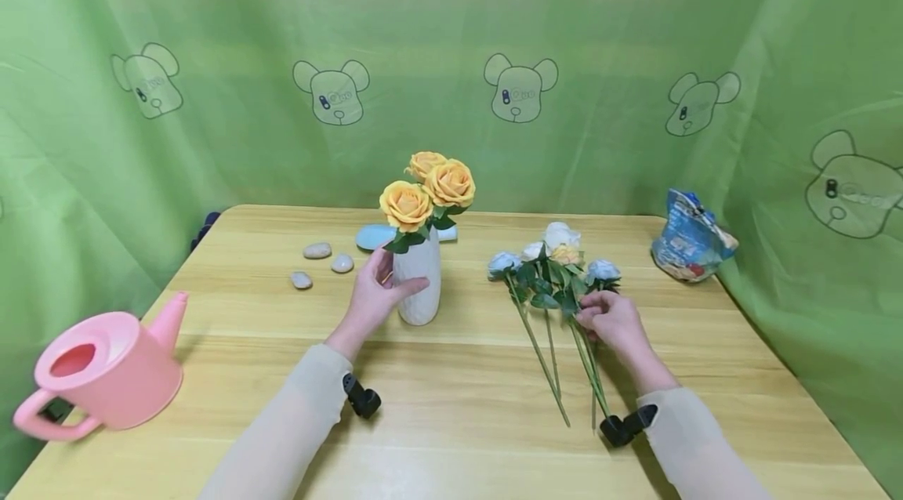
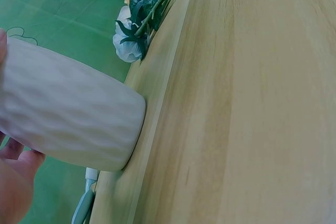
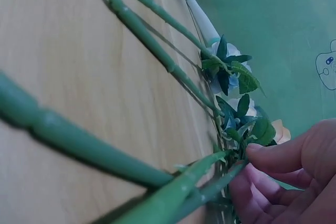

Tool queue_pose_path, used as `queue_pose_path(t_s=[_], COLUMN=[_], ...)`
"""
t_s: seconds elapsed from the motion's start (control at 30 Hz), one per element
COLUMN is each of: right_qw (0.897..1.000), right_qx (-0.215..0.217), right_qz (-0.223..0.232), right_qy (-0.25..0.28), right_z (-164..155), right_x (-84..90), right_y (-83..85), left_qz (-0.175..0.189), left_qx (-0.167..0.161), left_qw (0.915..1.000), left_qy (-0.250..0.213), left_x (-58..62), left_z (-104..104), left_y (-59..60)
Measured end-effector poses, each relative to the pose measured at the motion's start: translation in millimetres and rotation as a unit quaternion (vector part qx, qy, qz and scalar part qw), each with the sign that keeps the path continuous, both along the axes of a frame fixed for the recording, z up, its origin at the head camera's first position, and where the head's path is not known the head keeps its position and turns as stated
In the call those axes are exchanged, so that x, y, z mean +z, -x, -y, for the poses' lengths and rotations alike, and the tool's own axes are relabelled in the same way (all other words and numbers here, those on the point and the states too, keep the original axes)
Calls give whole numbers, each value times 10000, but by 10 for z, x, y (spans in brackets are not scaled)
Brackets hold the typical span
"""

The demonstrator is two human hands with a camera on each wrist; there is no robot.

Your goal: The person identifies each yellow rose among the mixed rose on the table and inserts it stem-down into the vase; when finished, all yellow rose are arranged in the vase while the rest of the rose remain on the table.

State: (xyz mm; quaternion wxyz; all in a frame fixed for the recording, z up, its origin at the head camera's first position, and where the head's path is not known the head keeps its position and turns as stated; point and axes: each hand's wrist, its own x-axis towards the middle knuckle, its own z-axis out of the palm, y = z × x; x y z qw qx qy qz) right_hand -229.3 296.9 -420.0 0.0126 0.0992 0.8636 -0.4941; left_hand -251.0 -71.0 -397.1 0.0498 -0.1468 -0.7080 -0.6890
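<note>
My left hand (image 1: 374, 295) grips the white ribbed vase (image 1: 419, 288) around its side, thumb toward the front. In the left wrist view, the vase (image 2: 68, 106) stands on the table with fingers on both its sides. Three yellow-orange roses (image 1: 451, 183) with green leaves rise from its mouth. To the right, my right hand (image 1: 615, 321) pinches a green rose stem (image 3: 215, 186) just below the leaves, as the right wrist view shows. Around it lie loose white roses (image 1: 560, 235), pale blue roses (image 1: 504, 263) and a peach rose (image 1: 567, 254). Which bloom belongs to the pinched stem I cannot tell.
A pink watering can (image 1: 116, 371) stands at the table's left edge. Three stones (image 1: 317, 250) lie left of the vase. Behind the vase lies a light blue tool (image 1: 374, 237), partly hidden. A blue plastic bag (image 1: 693, 241) sits at the far right corner. Green curtains surround the table.
</note>
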Motion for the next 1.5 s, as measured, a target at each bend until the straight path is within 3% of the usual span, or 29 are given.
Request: queue_pose_path(t_s=[0.2, 0.4, 0.57, 0.77, 0.93, 1.13, 1.37, 1.5], right_qw=[9999, 9988, 9959, 9842, 9535, 9124, 8451, 8130], right_qx=[37, 155, 191, 124, 98, 68, 17, 48], right_qz=[-53, -426, -782, -1317, -2020, -2707, -3529, -3961], right_qy=[125, 204, 419, 1179, 2236, 3069, 4015, 4267], right_z=[-39, -74, -35, 161, 362, 592, 860, 1013], right_x=[7, 97, 245, 539, 810, 1109, 1396, 1533], right_y=[-5, -32, -62, -96, -127, -141, -139, -142], left_qz=[-24, -13, 16, 28, 52, 51, 61, 54], left_qx=[-13, 5, 18, 30, 36, 19, 3, -19], left_qw=[10000, 10000, 10000, 10000, 10000, 10000, 10000, 10000], left_qy=[16, 32, 34, 17, 12, -16, -21, -28], left_x=[2, 10, 8, 0, -5, -9, -5, -5], left_z=[-8, -9, -2, 7, 14, 13, 7, 1], left_y=[-3, -10, -15, -18, -18, -9, -13, -17])
